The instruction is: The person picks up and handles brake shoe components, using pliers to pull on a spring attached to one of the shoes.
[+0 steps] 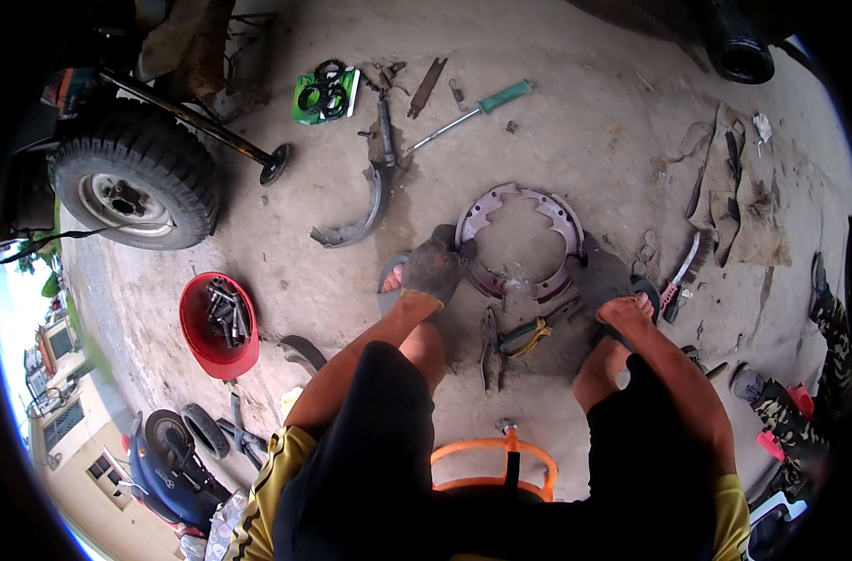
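Between your dark-gloved left hand (434, 266) and your dark-gloved right hand (601, 276) lies the reddish-grey metal brake-shoe ring (561, 222), with green-and-yellow-handled pliers (530, 337) nearer you. Beyond it, leftward, lies a curved dark-grey metal brake shoe (377, 201). At your left, the rounded red helmet (229, 360) holds slim grey metal parts (222, 304); at your right lies a pink-handled brush (687, 271).
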### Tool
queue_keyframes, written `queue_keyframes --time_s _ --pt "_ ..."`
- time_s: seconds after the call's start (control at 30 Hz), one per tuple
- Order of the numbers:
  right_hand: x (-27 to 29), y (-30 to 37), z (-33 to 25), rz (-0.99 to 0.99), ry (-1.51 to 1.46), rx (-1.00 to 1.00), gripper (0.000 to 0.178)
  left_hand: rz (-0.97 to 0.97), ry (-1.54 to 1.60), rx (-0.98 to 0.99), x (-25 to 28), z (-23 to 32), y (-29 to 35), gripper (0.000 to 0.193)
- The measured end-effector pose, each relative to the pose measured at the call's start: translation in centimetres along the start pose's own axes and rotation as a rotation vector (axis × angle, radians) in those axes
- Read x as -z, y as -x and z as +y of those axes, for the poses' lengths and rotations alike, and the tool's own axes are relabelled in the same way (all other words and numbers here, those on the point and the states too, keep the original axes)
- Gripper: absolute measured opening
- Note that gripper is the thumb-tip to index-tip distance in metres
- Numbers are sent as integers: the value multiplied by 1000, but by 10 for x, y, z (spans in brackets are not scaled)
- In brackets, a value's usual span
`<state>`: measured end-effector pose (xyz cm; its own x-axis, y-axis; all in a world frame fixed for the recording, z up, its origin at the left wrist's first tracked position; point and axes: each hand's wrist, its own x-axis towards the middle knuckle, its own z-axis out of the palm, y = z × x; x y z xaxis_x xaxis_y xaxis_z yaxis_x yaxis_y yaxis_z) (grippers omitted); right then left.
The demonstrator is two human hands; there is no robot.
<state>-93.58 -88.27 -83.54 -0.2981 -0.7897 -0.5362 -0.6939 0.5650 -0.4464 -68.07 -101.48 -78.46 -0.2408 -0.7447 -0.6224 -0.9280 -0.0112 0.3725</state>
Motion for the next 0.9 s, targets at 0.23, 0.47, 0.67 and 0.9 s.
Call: queue_keyframes --time_s 0.23,0.47,0.67,0.9 --pt "-4 1 -5 -18 -79 -39 48 -62 -16 11 -11 -20 23 58" --pt "-5 0 -3 5 -68 -19 51 -104 -27 28 -18 -41 42 53" --pt "-5 1 -4 -8 -48 -36 47 -124 24 11 -24 -38 26 49" --pt "-8 1 -2 -31 -51 -32 50 -173 234 7 -39 -22 -18 46"
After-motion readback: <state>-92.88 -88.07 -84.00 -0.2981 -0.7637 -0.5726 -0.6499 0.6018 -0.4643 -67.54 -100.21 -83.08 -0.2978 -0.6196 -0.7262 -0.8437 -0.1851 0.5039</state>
